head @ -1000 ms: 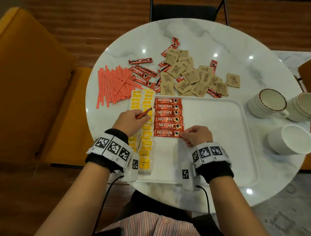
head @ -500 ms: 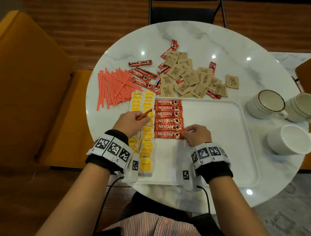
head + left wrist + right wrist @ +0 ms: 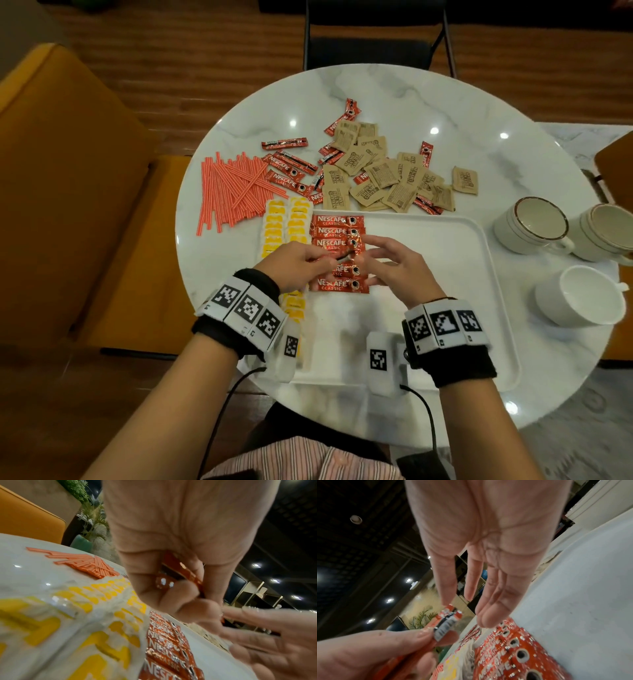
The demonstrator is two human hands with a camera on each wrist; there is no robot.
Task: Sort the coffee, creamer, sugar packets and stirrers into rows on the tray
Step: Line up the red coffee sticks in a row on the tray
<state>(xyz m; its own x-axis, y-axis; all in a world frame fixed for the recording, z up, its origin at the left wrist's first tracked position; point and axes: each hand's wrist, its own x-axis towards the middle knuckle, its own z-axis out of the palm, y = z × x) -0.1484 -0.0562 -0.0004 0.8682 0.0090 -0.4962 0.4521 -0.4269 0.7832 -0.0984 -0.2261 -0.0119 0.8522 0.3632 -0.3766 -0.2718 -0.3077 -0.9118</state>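
My left hand (image 3: 301, 263) pinches a red coffee stick (image 3: 342, 255) above the row of red coffee sticks (image 3: 337, 284) on the white tray (image 3: 462, 274). In the right wrist view that coffee stick (image 3: 447, 622) points toward my right hand (image 3: 471, 599), whose fingers are straight and spread, just short of its tip. My right hand (image 3: 380, 257) hovers over the row. Yellow creamer packets (image 3: 286, 222) lie in two columns left of the coffee row. Orange stirrers (image 3: 233, 188), loose coffee sticks (image 3: 284, 168) and brown sugar packets (image 3: 387, 174) lie on the table beyond the tray.
Three white cups (image 3: 531, 226) (image 3: 606, 229) (image 3: 582, 294) stand at the right of the round marble table (image 3: 445, 102). An orange bench (image 3: 68, 171) is on the left, a dark chair (image 3: 373, 34) at the far side. The tray's right half is bare.
My left hand carried the coffee stick rightward over the coffee row. My right hand lifted off the nearest stick, opened its fingers and moved up toward the held stick.
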